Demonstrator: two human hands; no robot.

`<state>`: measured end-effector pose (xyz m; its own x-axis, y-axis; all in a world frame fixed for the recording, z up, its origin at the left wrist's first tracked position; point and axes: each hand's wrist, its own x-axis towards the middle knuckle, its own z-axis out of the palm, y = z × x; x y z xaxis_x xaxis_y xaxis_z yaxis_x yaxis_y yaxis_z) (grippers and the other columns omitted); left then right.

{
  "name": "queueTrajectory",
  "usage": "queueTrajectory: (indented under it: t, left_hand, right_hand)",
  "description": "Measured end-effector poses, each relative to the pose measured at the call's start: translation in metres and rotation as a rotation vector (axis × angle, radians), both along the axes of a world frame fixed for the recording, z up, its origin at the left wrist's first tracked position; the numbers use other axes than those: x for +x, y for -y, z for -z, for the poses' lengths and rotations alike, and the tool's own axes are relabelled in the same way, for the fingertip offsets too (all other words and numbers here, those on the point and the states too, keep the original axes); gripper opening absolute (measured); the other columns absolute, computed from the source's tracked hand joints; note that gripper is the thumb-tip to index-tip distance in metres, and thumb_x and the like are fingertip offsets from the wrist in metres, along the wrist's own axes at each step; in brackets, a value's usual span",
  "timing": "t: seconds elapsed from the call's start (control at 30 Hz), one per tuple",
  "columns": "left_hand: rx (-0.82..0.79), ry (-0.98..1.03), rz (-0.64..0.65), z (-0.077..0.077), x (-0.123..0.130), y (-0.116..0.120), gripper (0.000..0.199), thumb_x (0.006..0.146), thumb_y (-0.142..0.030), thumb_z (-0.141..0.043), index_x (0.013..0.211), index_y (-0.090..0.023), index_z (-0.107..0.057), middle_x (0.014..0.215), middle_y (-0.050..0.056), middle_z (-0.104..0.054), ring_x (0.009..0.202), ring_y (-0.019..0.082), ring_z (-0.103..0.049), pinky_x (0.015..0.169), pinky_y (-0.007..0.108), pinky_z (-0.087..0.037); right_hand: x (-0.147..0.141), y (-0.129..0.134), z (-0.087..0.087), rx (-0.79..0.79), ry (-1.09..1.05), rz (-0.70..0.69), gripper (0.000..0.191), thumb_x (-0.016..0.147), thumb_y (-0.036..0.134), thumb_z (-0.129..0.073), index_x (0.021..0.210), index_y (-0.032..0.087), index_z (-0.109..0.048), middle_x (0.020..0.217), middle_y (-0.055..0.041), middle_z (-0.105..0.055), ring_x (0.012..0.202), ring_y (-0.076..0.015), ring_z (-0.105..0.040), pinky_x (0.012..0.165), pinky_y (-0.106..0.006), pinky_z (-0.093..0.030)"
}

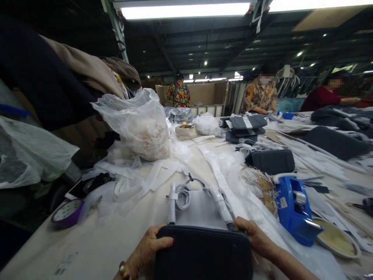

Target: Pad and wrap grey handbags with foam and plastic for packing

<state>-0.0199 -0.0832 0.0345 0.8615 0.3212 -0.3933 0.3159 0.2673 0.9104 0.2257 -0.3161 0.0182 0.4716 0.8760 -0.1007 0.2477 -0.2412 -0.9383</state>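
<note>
- Desk (116, 237), with white strips (163, 175) toward the left edge and loose film (262, 217) toward the right; likely to snag in a sideways drag.
- Clear plastic bag (140, 130), standing by the far left edge; could tip and spill after a bump.
- Dark bag (204, 254), mid-desk toward the near edge, between both hands; could slip down from uneven or loosened holding.
- Blue tape dispenser (294, 212), toward the right edge; open to a knock from a wide swing.
- Left hand (154, 243), closed on the dark bag's left corner, thumb over the front.
- Right hand (247, 233), curled closed at the opposite corner; cannot tell bag from strap end under the fingertips.
- Wrapped handles (172, 206), just beyond; wrapping could loosen through tugging.
- Purple tape roll (68, 214), near the left edge; could fall off if nudged.
</note>
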Motion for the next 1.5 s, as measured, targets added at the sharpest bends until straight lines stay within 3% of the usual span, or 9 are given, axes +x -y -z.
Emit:
queueTrajectory:
  t: [0.17, 0.33, 0.47, 0.7, 1.13, 1.3, 1.4, 1.47, 1.5]
  left_hand:
    - [0.040, -0.015, -0.086, -0.006, 0.002, 0.003, 0.036, 0.055, -0.032, -0.074, 0.083, -0.011, -0.065, 0.070, 0.000, -0.065, 0.066, 0.015, -0.056, 0.063, 0.025, -0.043]
    - [0.079, -0.023, -0.074, -0.020, 0.000, 0.005, 0.038, 0.055, -0.032, -0.074, 0.085, -0.014, -0.059, 0.070, -0.003, -0.062, 0.068, 0.014, -0.055, 0.062, 0.023, -0.041]
    - [0.191, -0.025, -0.065, -0.017, 0.000, 0.008, 0.037, 0.061, -0.038, -0.072, 0.085, -0.015, -0.057, 0.072, -0.002, -0.061, 0.069, 0.014, -0.056, 0.062, 0.023, -0.042]
    - [0.318, -0.085, -0.344, 0.016, 0.010, 0.017, 0.036, 0.063, -0.049, -0.065, 0.079, -0.018, -0.055, 0.065, -0.002, -0.062, 0.061, 0.019, -0.059, 0.057, 0.030, -0.048]
    - [0.728, -0.307, -0.518, 0.053, 0.016, 0.017, 0.041, 0.068, -0.057, -0.052, 0.086, -0.020, -0.056, 0.077, 0.006, -0.066, 0.077, 0.028, -0.062, 0.077, 0.043, -0.048]
    - [1.015, -0.264, -0.593, 0.052, 0.022, 0.028, 0.045, 0.077, -0.041, -0.048, 0.111, -0.011, -0.050, 0.116, 0.019, -0.058, 0.112, 0.034, -0.051, 0.097, 0.052, -0.037]
    - [1.409, -0.085, -0.327, 0.034, 0.057, 0.042, 0.041, 0.084, -0.014, -0.034, 0.123, -0.012, -0.046, 0.127, 0.017, -0.053, 0.124, 0.027, -0.043, 0.105, 0.047, -0.031]
    - [1.458, -0.138, 0.006, 0.020, 0.095, 0.047, 0.049, 0.080, 0.000, -0.030, 0.126, -0.011, -0.045, 0.132, 0.014, -0.049, 0.128, 0.022, -0.038, 0.108, 0.039, -0.030]
    - [1.457, -0.164, 0.024, 0.015, 0.116, 0.047, 0.048, 0.081, 0.001, -0.030, 0.125, -0.010, -0.046, 0.133, 0.015, -0.048, 0.129, 0.023, -0.037, 0.108, 0.038, -0.031]
  right_hand:
    - [0.006, 0.016, -0.023, -0.050, -0.207, -0.119, 0.035, 0.059, 0.024, -0.048, 0.089, 0.019, -0.065, 0.090, -0.0024, -0.065, 0.087, -0.0234, -0.056, 0.077, -0.033, -0.042]
    - [-0.001, 0.026, -0.028, -0.048, -0.460, -0.027, 0.054, 0.056, 0.029, -0.053, 0.107, 0.020, -0.066, 0.119, -0.0058, -0.061, 0.120, -0.0303, -0.045, 0.102, -0.040, -0.029]
    - [-0.020, 0.019, -0.027, -0.089, -0.260, 0.025, 0.047, 0.070, 0.048, -0.059, 0.107, 0.021, -0.064, 0.112, -0.0069, -0.063, 0.111, -0.0306, -0.051, 0.098, -0.042, -0.033]
    - [-0.040, -0.001, -0.002, -0.061, -0.102, 0.193, 0.042, 0.071, 0.059, -0.053, 0.084, 0.019, -0.059, 0.077, -0.0029, -0.065, 0.075, -0.0228, -0.060, 0.068, -0.032, -0.046]
    - [-0.038, -0.029, 0.038, -0.284, 0.219, 0.468, 0.037, 0.068, 0.062, -0.045, 0.065, 0.025, -0.045, 0.067, -0.0025, -0.056, 0.069, -0.0239, -0.056, 0.068, -0.035, -0.039]
    - [-0.035, -0.033, 0.039, -0.351, 0.238, 0.461, 0.037, 0.072, 0.062, -0.042, 0.066, 0.025, -0.043, 0.066, -0.0042, -0.059, 0.070, -0.0258, -0.059, 0.066, -0.035, -0.040]
    - [-0.034, -0.034, 0.033, -0.392, 0.223, 0.425, 0.039, 0.072, 0.063, -0.042, 0.071, 0.025, -0.045, 0.071, -0.0063, -0.062, 0.075, -0.0278, -0.061, 0.069, -0.037, -0.042]
    - [-0.033, -0.033, 0.032, -0.415, 0.209, 0.401, 0.039, 0.074, 0.063, -0.042, 0.073, 0.025, -0.046, 0.076, -0.0078, -0.064, 0.081, -0.0289, -0.063, 0.073, -0.038, -0.043]
    - [-0.033, -0.032, 0.032, -0.419, 0.201, 0.396, 0.039, 0.074, 0.063, -0.041, 0.074, 0.025, -0.047, 0.078, -0.0080, -0.065, 0.083, -0.0293, -0.063, 0.075, -0.038, -0.043]
